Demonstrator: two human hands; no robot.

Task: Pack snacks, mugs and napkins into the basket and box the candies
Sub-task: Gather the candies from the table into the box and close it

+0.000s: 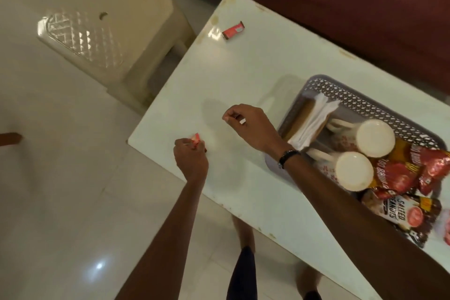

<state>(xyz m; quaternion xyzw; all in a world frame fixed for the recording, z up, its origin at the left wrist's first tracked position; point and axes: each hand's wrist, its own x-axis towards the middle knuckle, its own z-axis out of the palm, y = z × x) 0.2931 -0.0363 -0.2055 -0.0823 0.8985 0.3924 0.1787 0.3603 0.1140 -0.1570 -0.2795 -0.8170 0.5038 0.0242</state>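
Red-wrapped candies [196, 140] are pinched in the left hand [191, 162]; the right hand [250, 126], just left of the grey perforated plastic basket [365, 102], pinches something small.

Mugs [365, 153] in basket [365, 102] on table [243, 68].

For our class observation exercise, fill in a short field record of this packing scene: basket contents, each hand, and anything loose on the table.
basket: grey perforated plastic basket holding two white mugs, white napkins, red snack packets
left hand: pinches small red-wrapped candy
right hand: pinches a small item, unclear
loose: red candy box on white table
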